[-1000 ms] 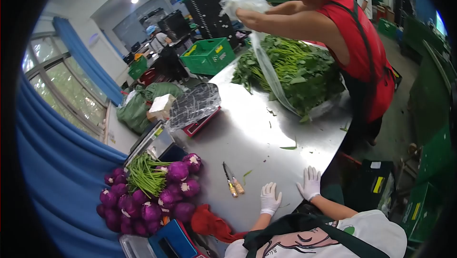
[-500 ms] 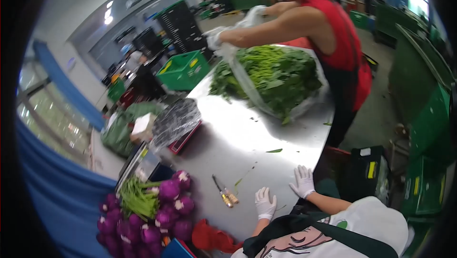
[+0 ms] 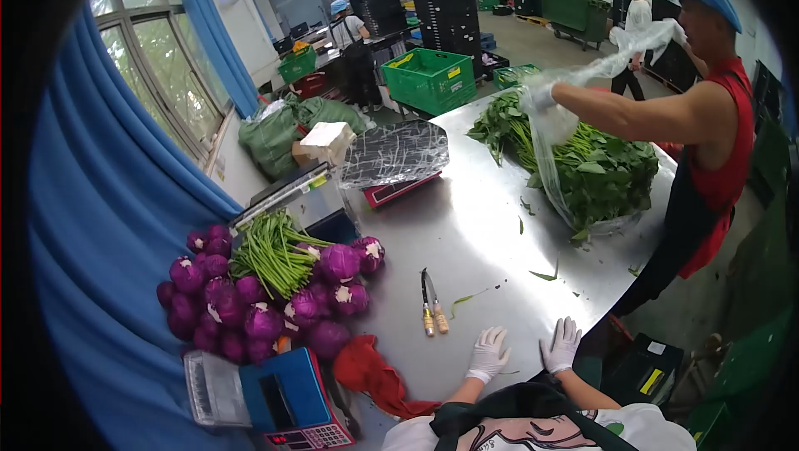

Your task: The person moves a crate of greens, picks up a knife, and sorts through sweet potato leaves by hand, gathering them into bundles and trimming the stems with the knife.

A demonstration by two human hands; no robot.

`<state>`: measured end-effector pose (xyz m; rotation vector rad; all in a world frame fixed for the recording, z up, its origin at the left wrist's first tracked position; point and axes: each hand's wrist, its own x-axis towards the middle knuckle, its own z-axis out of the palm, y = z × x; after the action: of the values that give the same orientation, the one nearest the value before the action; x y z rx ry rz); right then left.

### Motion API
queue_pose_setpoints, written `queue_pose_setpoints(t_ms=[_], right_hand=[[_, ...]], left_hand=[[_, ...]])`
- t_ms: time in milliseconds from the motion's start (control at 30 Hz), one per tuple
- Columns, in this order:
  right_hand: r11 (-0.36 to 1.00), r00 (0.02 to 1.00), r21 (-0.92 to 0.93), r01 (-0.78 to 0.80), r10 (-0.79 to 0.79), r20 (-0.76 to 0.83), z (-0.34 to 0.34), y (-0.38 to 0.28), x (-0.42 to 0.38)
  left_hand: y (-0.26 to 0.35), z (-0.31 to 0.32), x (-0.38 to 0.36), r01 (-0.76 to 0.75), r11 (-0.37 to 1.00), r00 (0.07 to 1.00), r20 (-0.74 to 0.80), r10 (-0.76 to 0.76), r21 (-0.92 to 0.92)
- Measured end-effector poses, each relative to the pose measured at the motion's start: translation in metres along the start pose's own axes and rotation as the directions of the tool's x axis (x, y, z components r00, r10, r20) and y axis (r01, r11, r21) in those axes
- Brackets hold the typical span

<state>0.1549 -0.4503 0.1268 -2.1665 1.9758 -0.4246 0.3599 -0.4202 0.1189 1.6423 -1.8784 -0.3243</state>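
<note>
My left hand, in a thin white glove, lies flat near the front edge of the metal table, fingers outstretched. To its right my right hand, gloved likewise, rests on the table edge with fingers extended. Neither holds anything. Left of my hands, two small knives with light handles lie side by side. A thin green scrap is beside them. Across the table, a co-worker in a red top pulls a clear plastic bag around a big heap of leafy greens.
Purple cabbages are piled at left, with a bunch of green stems on top. A red cloth and a blue-topped scale sit nearby. A wrapped scale and green crate stand farther back.
My view has swung left, bringing the window, cabbages and blue-topped scale further in. The co-worker has raised one hand, stretching the bag upward. My hands stay flat on the table.
</note>
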Motion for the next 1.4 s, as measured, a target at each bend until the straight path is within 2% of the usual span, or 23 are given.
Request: queue_pose_setpoints(t_ms=[233, 1033, 1300, 1400], right_hand=[[1.000, 0.999, 0.010, -0.025, 0.025, 0.037, -0.001, -0.003, 0.001], [1.000, 1.000, 0.002, 0.004, -0.004, -0.025, 0.009, 0.006, 0.000], [1.000, 1.000, -0.004, 0.007, -0.007, -0.001, 0.003, 0.002, -0.001], [1.000, 1.000, -0.014, 0.010, -0.010, 0.002, 0.001, 0.000, 0.000]], left_hand=[[-0.005, 0.003, -0.002, 0.002, 1.000, 1.000, 0.002, -0.002, 0.007], [-0.002, 0.000, -0.001, -0.011, 1.000, 1.000, 0.021, 0.011, 0.010], [0.000, -0.001, -0.002, 0.013, 1.000, 0.999, 0.037, -0.014, 0.010], [0.001, -0.002, 0.000, -0.011, 1.000, 1.000, -0.003, 0.011, -0.008]])
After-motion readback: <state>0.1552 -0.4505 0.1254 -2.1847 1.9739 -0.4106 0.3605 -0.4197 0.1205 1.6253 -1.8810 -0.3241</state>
